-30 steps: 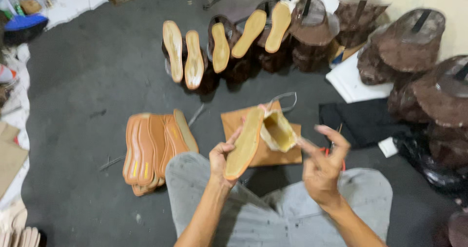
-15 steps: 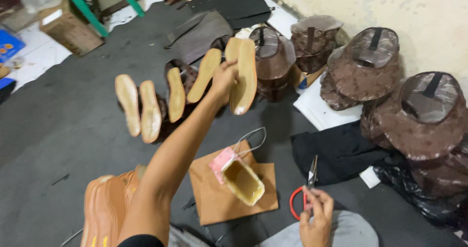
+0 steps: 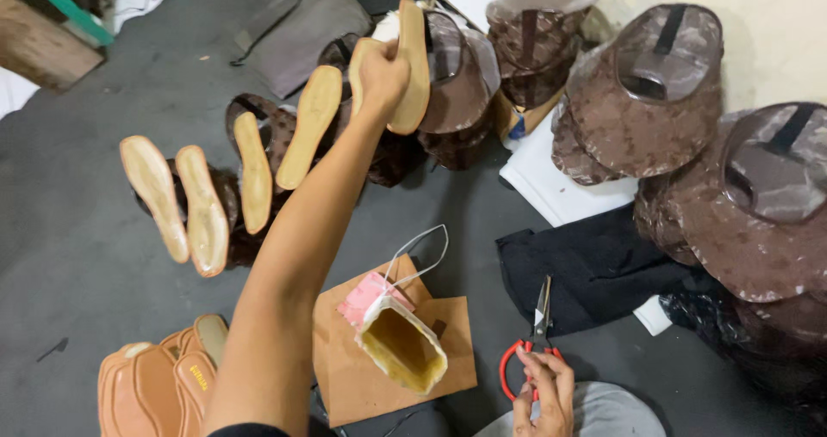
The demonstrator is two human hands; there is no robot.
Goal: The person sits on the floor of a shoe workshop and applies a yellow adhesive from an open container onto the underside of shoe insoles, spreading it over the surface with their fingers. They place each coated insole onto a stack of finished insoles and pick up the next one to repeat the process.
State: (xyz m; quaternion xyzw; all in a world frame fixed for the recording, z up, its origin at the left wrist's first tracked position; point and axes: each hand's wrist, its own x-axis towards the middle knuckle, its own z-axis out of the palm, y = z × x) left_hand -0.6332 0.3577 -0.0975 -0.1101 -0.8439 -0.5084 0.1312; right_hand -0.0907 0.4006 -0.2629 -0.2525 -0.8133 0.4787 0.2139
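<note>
I see the left hand clamped on a tan sole, held beyond the glue can; right hand grips red scissors (just beside it).

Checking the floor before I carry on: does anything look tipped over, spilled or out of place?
Nothing looks spilled or damaged. The glue tub sits tilted on its cardboard sheet, opening facing the camera, yet no glue has run out. The scissors lie on the bare floor at the right hand.
</note>
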